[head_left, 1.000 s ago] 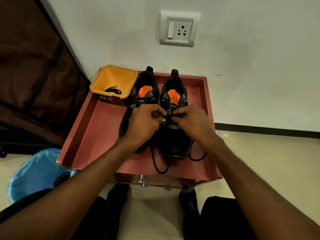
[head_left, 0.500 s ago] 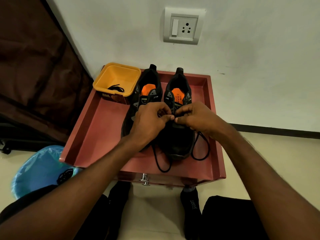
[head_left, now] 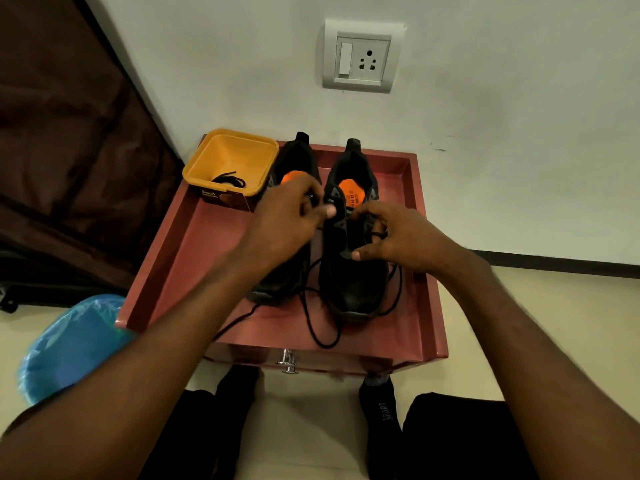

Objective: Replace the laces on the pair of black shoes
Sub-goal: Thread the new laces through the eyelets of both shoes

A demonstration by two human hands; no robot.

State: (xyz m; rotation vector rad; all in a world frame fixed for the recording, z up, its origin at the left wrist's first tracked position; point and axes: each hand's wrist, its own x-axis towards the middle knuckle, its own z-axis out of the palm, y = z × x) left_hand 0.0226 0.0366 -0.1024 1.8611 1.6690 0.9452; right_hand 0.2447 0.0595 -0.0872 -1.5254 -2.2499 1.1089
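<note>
Two black shoes with orange insoles stand side by side on a reddish tray-topped stand (head_left: 180, 258), toes toward me. My left hand (head_left: 287, 223) covers the left shoe (head_left: 294, 157) and pinches lace at the right shoe's (head_left: 356, 282) upper eyelets. My right hand (head_left: 398, 237) sits over the right shoe's tongue with black lace looped round a finger, thumb pressing the tongue. Loose black lace (head_left: 318, 327) trails off both sides of that shoe onto the tray.
A yellow tub (head_left: 232, 161) holding another black lace (head_left: 230, 180) stands at the tray's back left. A blue plastic-lined bin (head_left: 72, 344) sits left on the floor. My socked feet (head_left: 381, 410) are below the stand's drawer knob (head_left: 287, 362). A wall socket (head_left: 362, 57) is above.
My hands have moved slightly apart on the right shoe; the right hand now has lace hooked round a finger, and the loose lace lies further out over the tray.
</note>
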